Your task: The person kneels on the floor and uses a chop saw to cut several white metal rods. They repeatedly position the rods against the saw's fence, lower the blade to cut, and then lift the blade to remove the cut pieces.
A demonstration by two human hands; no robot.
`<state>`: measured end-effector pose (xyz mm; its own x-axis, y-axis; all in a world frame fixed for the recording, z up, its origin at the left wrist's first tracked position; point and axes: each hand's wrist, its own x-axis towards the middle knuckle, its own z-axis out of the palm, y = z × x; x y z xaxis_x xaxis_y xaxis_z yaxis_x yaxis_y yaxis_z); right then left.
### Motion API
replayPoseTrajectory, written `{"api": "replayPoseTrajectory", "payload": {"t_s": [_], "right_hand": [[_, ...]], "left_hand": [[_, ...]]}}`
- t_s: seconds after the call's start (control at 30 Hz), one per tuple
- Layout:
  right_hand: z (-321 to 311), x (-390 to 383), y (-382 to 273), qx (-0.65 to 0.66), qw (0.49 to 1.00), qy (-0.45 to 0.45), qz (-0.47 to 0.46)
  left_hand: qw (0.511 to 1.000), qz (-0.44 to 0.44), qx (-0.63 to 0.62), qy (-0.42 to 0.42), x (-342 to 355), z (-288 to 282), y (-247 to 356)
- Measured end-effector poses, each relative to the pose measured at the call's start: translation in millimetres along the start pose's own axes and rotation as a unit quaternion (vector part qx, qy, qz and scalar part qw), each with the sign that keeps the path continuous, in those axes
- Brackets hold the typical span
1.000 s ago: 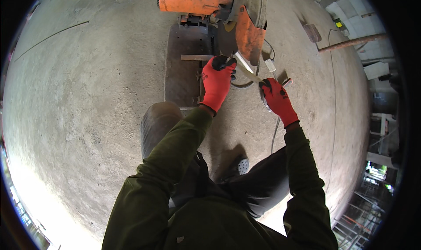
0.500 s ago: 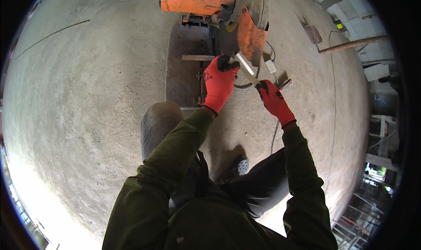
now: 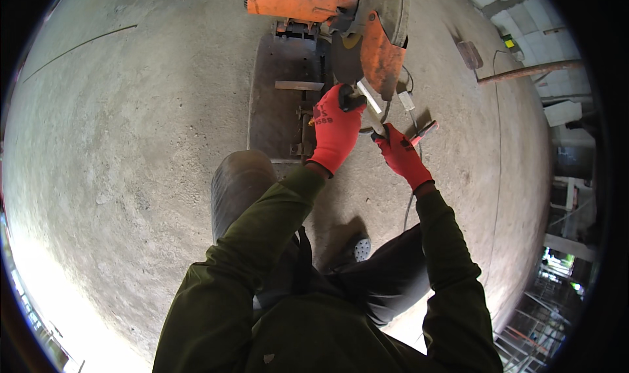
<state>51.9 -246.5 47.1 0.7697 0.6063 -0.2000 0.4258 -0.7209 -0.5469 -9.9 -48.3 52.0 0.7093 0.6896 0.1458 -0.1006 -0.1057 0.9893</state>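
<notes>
Both my hands wear red gloves with black fingertips, and a narrow pale flat strip [image 3: 376, 122] slants between them. My left hand [image 3: 335, 125] is closed at the strip's upper end, its fingers curled in front of the saw. Lower down and to the right, my right hand [image 3: 402, 154] grips the other end. A bright white bar [image 3: 369, 96] lies alongside the strip; whether I hold it or it rests beyond my hands, I cannot tell. Just ahead stands an orange chop saw [image 3: 298, 1], its dark disc [image 3: 347, 57] beside an orange guard [image 3: 382, 53].
The saw's dark metal base [image 3: 270, 114] carries a flat metal fence [image 3: 299, 85]. Beyond my right hand lie a pale block [image 3: 406, 100] on a cable and a red-handled tool [image 3: 424, 132]. Farther right is a shovel [image 3: 470, 55]; a thin rod [image 3: 78, 51] lies left on the concrete floor.
My right hand has shifted slightly left and down, closer to my left hand. The strip between them now slopes more steeply. The whole view has shifted a little.
</notes>
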Motion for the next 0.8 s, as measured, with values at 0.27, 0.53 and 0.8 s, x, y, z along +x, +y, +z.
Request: {"api": "replayPoseTrajectory", "payload": {"t_s": [0.27,0.53,0.8], "right_hand": [[13,3,1,-0.004,1.0,-0.024,0.014],[5,1,-5,-0.05,0.994,0.078,-0.05],[-12,1,-10,-0.115,0.972,0.178,-0.097]], "left_hand": [[0.999,0.033,0.031,0.004,-3,-3,3],[0.997,-0.004,-0.036,-0.068,-37,-23,31],[0.981,-0.078,-0.144,-0.109,-49,-25,40]]}}
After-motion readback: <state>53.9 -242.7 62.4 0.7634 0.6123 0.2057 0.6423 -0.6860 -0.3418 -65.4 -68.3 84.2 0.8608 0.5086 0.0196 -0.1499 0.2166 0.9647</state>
